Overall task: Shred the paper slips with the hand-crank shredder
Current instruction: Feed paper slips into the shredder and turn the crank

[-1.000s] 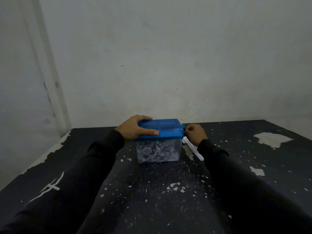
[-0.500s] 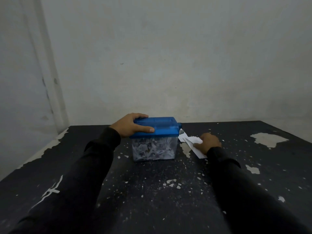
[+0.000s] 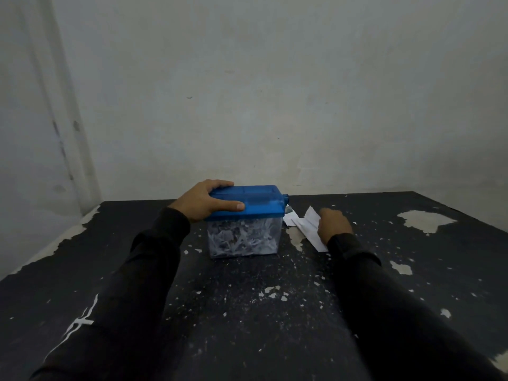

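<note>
The left hand [image 3: 204, 202] clamps the blue plastic lid [image 3: 248, 199] of the clear-binned hand-crank shredder [image 3: 244, 221]. The right hand [image 3: 332, 225] pinches a white paper slip [image 3: 309, 224] lying just right of the shredder (nearer this hand), its long axis slanting toward the lid.

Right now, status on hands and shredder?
Left hand grips shredder lid. Right hand picking up paper slip beside it. Bin holds shreds. Nothing blocking.
</note>
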